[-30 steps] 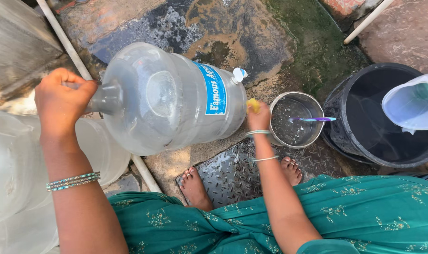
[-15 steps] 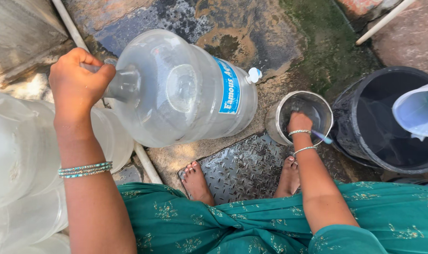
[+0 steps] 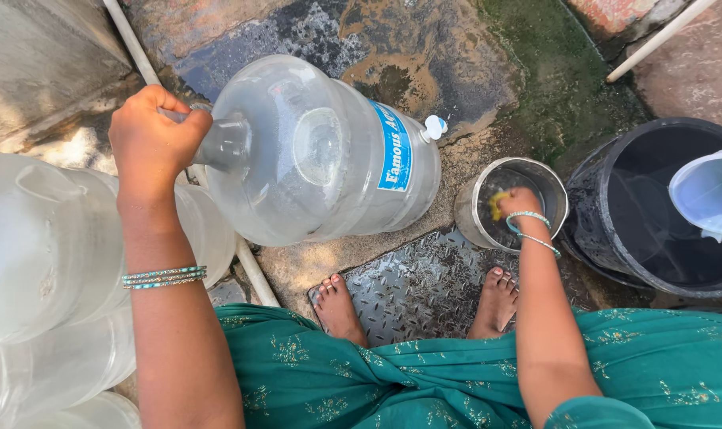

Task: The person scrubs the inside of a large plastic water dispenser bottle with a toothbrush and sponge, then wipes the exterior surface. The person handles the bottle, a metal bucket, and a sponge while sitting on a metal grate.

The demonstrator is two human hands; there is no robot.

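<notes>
Left hand (image 3: 156,139) clenched, right hand (image 3: 520,202) lowered

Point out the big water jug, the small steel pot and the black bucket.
Water jug (image 3: 313,159), head view, on its clear side wall.
Steel pot (image 3: 466,213), head view, on its left rim.
Black bucket (image 3: 615,171), head view, on its inner wall.

The left hand (image 3: 150,139) covers the mouth of the large clear water jug (image 3: 313,155); its grip hides the neck opening. Right hand (image 3: 520,202) fingertips are lost inside the small steel pot (image 3: 552,199), partly hiding a yellow scrubber (image 3: 498,205). The black bucket (image 3: 615,238) and pale blue jug (image 3: 706,195) are cut off at the right edge. The clear containers (image 3: 35,262) are cropped at left.
</notes>
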